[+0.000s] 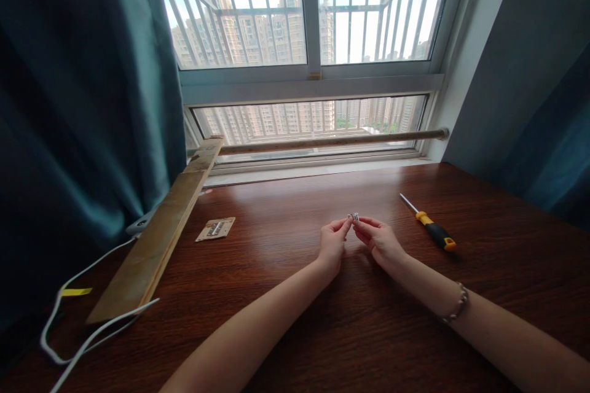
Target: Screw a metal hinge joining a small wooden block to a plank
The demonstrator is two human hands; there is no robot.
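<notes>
My left hand (334,242) and my right hand (377,239) meet above the table, thumbs and fingers pinched together. Between the fingertips of both is a small shiny metal piece (354,217), too small to make out its exact kind. To the right of my right hand lies a screwdriver (433,229) with a yellow and black handle, its shaft pointing away to the left. Off to the left, apart from my hands, a small tan plate (224,228) lies flat with silvery metal parts on its middle.
The brown wooden table (276,319) runs up to a barred window. A long wooden board (161,239) lies along the left side, by a white cable (101,338) and a yellow strip (77,291). Dark curtains (92,104) hang at the left. A rod (332,140) crosses before the window.
</notes>
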